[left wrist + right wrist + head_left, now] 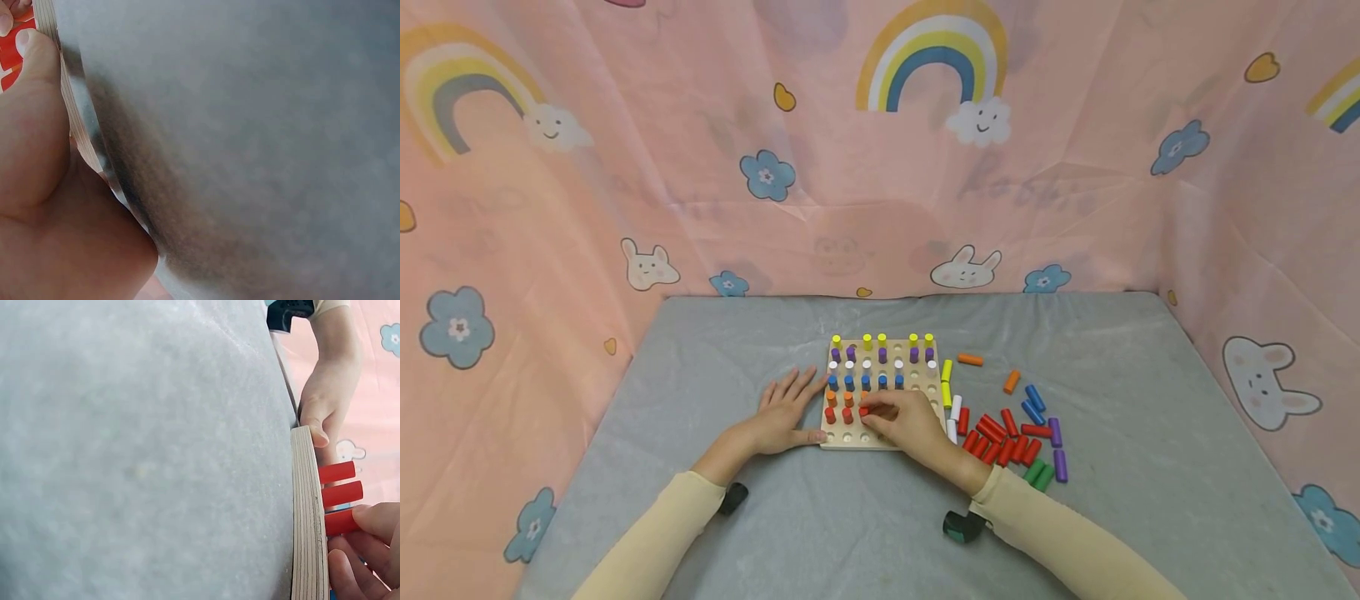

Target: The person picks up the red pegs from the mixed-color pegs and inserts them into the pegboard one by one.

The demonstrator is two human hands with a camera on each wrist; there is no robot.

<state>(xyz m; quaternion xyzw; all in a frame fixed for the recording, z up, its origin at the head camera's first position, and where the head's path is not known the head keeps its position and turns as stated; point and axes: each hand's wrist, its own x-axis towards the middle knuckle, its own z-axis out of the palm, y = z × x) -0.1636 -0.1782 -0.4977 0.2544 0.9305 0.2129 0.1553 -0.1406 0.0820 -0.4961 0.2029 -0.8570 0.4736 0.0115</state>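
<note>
A wooden pegboard (857,446) carries rows of upright coloured pegs: yellow at the back, then purple, white, blue, orange and red. My right hand (910,423) is over the front right of the board, pinching a red peg (340,522) between thumb and fingers. That peg stands out from the board face, its lower end right at the surface, in line with two other red pegs (341,492). My left hand (781,418) lies with fingers spread at the board's left side, the thumb touching the front left corner. Part of the orange row is hidden behind my right hand.
Loose pegs lie right of the board: a pile of red pegs (1003,450), green pegs (1039,473), purple pegs (1060,465), blue pegs (1033,404), orange pegs (970,359), yellow pegs (947,371) and white pegs (956,407). A grey cloth (737,533) covers the table; a patterned curtain (880,208) hangs behind.
</note>
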